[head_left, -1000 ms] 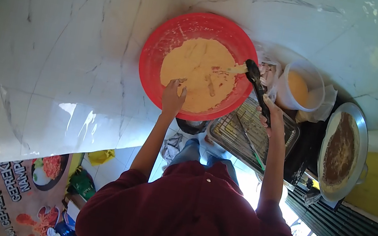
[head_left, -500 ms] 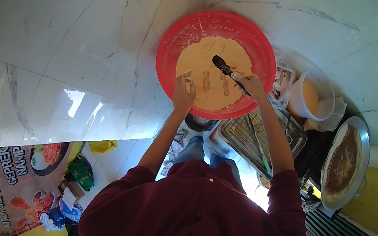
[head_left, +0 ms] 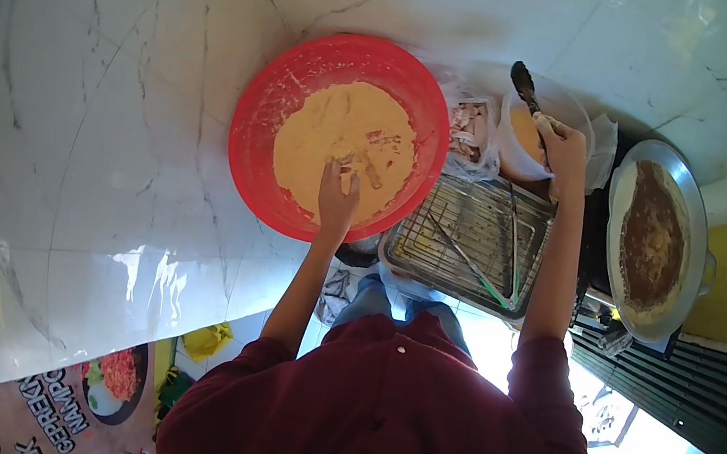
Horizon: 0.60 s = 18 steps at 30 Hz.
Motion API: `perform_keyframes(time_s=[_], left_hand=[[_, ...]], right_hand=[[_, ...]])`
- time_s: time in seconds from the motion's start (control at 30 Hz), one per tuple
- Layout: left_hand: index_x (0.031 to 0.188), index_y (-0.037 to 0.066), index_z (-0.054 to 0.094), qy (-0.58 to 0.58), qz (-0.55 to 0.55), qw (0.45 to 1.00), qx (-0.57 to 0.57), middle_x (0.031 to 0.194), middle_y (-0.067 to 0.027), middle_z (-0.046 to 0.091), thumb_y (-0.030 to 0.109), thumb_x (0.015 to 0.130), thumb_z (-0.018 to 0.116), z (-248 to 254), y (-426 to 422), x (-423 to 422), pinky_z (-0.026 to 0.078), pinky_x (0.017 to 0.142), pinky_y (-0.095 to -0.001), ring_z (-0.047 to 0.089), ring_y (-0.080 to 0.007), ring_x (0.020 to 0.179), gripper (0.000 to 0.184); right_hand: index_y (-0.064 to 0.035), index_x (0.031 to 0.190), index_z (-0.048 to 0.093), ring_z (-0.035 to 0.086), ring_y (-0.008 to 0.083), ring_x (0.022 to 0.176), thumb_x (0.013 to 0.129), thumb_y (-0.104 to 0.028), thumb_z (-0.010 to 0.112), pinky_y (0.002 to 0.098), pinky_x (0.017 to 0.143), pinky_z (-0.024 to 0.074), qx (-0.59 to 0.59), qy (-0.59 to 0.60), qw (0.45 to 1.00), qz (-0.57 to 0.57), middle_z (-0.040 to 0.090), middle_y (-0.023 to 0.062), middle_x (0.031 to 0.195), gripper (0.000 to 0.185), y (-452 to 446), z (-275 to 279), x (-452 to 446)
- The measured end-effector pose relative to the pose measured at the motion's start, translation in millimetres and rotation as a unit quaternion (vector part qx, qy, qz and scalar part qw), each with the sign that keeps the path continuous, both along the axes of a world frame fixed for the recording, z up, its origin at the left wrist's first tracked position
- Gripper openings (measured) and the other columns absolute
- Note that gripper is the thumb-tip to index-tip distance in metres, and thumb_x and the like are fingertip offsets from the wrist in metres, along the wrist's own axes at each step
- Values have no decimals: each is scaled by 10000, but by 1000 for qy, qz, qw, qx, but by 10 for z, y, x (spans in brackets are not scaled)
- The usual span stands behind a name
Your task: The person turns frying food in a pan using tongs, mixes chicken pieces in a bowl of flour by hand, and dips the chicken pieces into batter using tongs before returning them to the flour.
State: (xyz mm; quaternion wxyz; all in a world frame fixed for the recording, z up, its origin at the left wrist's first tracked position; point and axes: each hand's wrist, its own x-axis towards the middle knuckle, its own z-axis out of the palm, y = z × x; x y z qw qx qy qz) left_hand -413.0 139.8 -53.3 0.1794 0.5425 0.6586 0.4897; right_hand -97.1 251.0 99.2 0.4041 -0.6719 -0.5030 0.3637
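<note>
Hands over the work area, as I view them from my distant station. The left hand point(head_left: 338, 201) dips into the red basin point(head_left: 247, 131), its fingers parted and partly curled down at the powder point(head_left: 306, 139); whether they pinch a piece of food I cannot tell. The right hand point(head_left: 564, 151), well apart from the left, is closed around a black-headed utensil point(head_left: 525, 85), probably tongs, its head pointing away from me above the clear tub point(head_left: 582, 108).

A coated strip point(head_left: 370, 173) lies in the powder, just to the right of the left fingertips. I judge it light, soft and limp, liable to bend if taken at one end and to shed coating if rubbed. The sound hold is near mid-length, thumb and fingers along opposite long sides, with light pressure. The powder itself looks loose and dry, giving way under the fingers.

The utensil appears stiff and light; I would grip its shaft, clear of the head. Between the hands, the bag of pale pieces point(head_left: 466, 129) looks slack and probably slippery, best taken by its gathered edge. Nearer to me than the right hand, the wire rack point(head_left: 469, 236) seems rigid. Beyond the right hand, on its outer side, stands the wide pan point(head_left: 687, 284) with brown contents; if hot, it calls for its side handle and some insulation.
</note>
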Motion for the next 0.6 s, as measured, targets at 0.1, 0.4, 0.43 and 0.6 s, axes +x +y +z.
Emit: perform_keyframes(time_s=[0.1,0.4,0.43,0.6], left_hand=[[1047,-3,515,68,-81,994,15,1014,-158,520,101,788,516,46,233,421,412,798,-366,525,-290,900,279],[1077,1,512,217,-283,928,110,1144,-127,505,155,771,538,306,1190,1555,286,957,-411,449,-263,1091,343],[1094,0,504,255,-298,910,136,1169,-134,489,169,778,533,264,1289,1620,272,971,-419,428,-266,1124,360],[1151,-3,471,317,-336,875,144,1235,-143,445,196,791,520,96,1446,1712,226,1009,-436,360,-261,1205,414]], right_hand=[[2,741,654,468,110,378,750,-358,625,296,388,355,22,-136,989,-44,487,35,457,361,34,-74,407],[66,828,599,600,337,787,593,-379,734,386,682,460,-50,-343,937,-43,605,228,790,521,234,-476,738],[73,858,587,583,362,872,563,-365,758,397,739,454,-102,-326,940,-9,600,248,867,555,262,-458,724],[46,859,585,586,355,869,523,-263,793,391,748,456,-89,-339,937,-4,601,237,864,502,385,-666,681]])
